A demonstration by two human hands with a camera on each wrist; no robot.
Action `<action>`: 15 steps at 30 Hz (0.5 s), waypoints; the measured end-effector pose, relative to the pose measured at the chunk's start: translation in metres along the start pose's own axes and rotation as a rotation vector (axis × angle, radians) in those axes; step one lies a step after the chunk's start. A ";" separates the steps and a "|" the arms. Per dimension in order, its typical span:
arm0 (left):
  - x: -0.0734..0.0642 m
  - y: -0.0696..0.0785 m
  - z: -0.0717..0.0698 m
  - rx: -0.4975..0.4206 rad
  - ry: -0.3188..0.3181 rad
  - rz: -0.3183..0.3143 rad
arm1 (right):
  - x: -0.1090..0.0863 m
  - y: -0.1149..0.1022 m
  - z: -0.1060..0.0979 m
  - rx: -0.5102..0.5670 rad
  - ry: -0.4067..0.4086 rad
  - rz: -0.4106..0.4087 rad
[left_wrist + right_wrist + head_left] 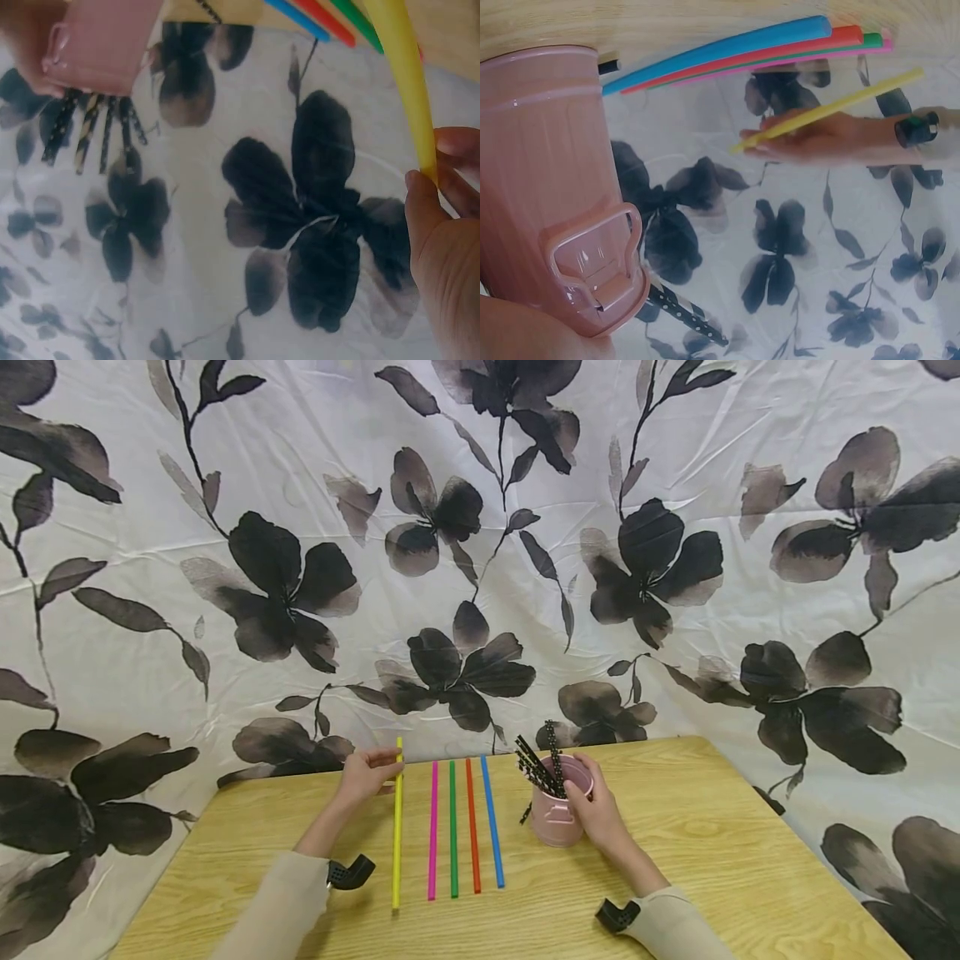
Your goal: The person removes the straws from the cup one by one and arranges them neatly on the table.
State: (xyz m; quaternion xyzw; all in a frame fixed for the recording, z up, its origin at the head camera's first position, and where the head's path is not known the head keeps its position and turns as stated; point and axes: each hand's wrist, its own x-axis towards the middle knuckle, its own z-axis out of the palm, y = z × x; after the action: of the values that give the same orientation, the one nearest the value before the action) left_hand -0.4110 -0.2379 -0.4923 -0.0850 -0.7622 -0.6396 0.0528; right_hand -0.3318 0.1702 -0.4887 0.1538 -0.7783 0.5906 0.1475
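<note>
My left hand [365,776] pinches a yellow straw [397,827] near its far end, and the straw is raised off the table in the right wrist view. To its right lie a pink straw [432,831], a green straw [453,831], a red straw [473,827] and a blue straw [492,822], side by side on the table. My right hand [600,807] grips the rim and side of a pink metal bucket [557,831] with a small handle. Several black patterned straws [542,772] lean in the bucket toward the left.
The wooden table [675,827] ends at a hanging cloth with dark flowers [465,677]. One black dotted straw [526,813] shows beside the bucket's left side, low near the table. A black wrist camera [350,872] sits on the left sleeve, another [618,915] on the right.
</note>
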 end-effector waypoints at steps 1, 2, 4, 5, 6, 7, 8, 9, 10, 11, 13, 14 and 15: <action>-0.001 -0.001 0.002 -0.001 0.001 0.000 | 0.000 0.000 0.000 0.000 0.002 -0.001; -0.003 0.001 0.004 0.016 0.012 -0.013 | 0.000 -0.001 0.000 0.002 0.000 -0.002; -0.006 0.001 0.008 0.022 0.015 -0.016 | 0.001 -0.002 0.000 0.003 -0.006 -0.004; -0.008 0.003 0.010 0.025 0.017 -0.027 | 0.001 -0.004 -0.001 0.010 -0.007 -0.004; -0.012 0.010 0.014 0.044 0.033 -0.067 | 0.000 -0.006 -0.001 0.014 -0.009 -0.004; -0.013 0.010 0.016 0.048 0.039 -0.090 | 0.000 -0.008 -0.002 0.021 -0.014 -0.006; -0.013 0.009 0.017 0.052 0.040 -0.109 | -0.001 -0.012 -0.002 0.022 -0.018 -0.011; -0.014 0.010 0.019 0.054 0.045 -0.132 | -0.002 -0.016 -0.002 0.021 -0.019 -0.012; -0.015 0.012 0.022 0.060 0.053 -0.157 | -0.003 -0.020 -0.002 0.022 -0.018 -0.014; -0.015 0.011 0.023 0.070 0.055 -0.170 | -0.004 -0.024 -0.002 0.021 -0.017 -0.014; -0.013 0.008 0.026 0.087 0.060 -0.182 | -0.006 -0.031 -0.001 0.008 -0.014 -0.017; -0.012 0.007 0.027 0.099 0.060 -0.183 | -0.007 -0.034 -0.001 0.001 -0.009 -0.015; -0.011 0.006 0.028 0.105 0.063 -0.184 | -0.007 -0.035 -0.001 -0.003 -0.005 -0.008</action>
State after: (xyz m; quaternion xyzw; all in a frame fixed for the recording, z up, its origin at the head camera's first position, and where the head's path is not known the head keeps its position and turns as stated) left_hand -0.3986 -0.2102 -0.4939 0.0087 -0.7973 -0.6032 0.0222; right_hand -0.3108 0.1627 -0.4607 0.1584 -0.7788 0.5886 0.1482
